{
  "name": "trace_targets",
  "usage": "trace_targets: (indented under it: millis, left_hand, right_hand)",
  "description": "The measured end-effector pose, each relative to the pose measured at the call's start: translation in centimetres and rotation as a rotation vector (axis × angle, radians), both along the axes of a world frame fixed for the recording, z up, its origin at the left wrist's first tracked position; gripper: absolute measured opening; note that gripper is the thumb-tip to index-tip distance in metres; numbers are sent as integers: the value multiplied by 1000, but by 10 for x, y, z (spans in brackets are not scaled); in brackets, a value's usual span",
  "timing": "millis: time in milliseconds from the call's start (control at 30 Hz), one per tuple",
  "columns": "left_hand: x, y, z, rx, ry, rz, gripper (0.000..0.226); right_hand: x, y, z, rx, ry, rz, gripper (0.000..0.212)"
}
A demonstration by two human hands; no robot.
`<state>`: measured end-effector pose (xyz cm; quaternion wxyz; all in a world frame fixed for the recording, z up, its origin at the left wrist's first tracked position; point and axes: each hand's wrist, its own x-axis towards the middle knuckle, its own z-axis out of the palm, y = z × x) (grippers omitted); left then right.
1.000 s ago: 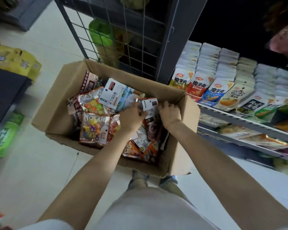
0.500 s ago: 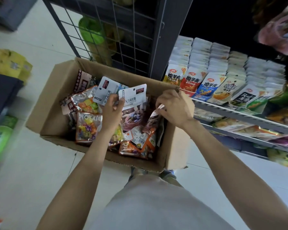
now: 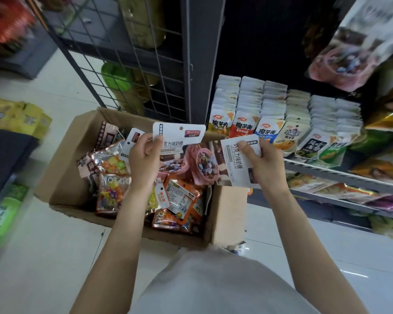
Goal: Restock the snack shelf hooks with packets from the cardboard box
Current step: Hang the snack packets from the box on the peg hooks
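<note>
Left hand point(image 3: 143, 159) pinches one chocolate-candy packet point(image 3: 179, 141) upright, hang-hole on top, while the right hand point(image 3: 262, 164) grips a second packet point(image 3: 218, 164) lying sideways above the cardboard box point(image 3: 61, 177), nearer the hanging rows.

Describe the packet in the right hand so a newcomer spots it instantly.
Start at the cardboard box on the floor. Above its right rim, the right hand pinches a candy packet turned sideways. Unlike the upright matching packet in the left hand, its white header points right.
</note>
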<state>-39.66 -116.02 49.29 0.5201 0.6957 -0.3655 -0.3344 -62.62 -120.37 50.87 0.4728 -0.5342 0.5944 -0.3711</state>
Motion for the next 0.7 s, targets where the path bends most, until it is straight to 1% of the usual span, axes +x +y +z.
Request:
trace_targets:
  millis: [67, 167, 233, 267, 333, 367, 433, 533, 633, 700]
  left_hand:
    - [-11, 0, 11, -36, -61, -89, 5]
    - [-26, -6, 27, -129, -139, -169, 10]
    - [-39, -15, 42, -197, -154, -189, 10]
    - [-46, -22, 49, -234, -139, -216, 9]
    - [-64, -37, 67, -298, -119, -312, 8]
    - [-76, -45, 76, -324, -106, -367, 9]
    - [-104, -62, 92, -351, -80, -478, 11]
    - [-153, -82, 113, -376, -28, -602, 12]
    - [-187, -99, 128, -414, 15, -602, 9]
    - [-202, -112, 134, -441, 5, -576, 7]
  right_hand:
    - [-14, 3, 6, -41, -15, -22, 21]
    - [-40, 10, 18, -115, 32, -36, 33]
    - [-57, 13, 31, -233, 82, -22, 42]
    - [-66, 14, 37, -299, 113, -19, 42]
    - [-82, 12, 48, -383, 146, -65, 34]
    - [-89, 10, 54, -401, 149, -101, 28]
    - [-102, 5, 66, -392, 170, -154, 28]
    - [-121, -5, 82, -389, 162, -185, 5]
    - [-142, -20, 93, -391, 126, -270, 10]
    - [-156, -33, 100, -405, 115, -290, 16]
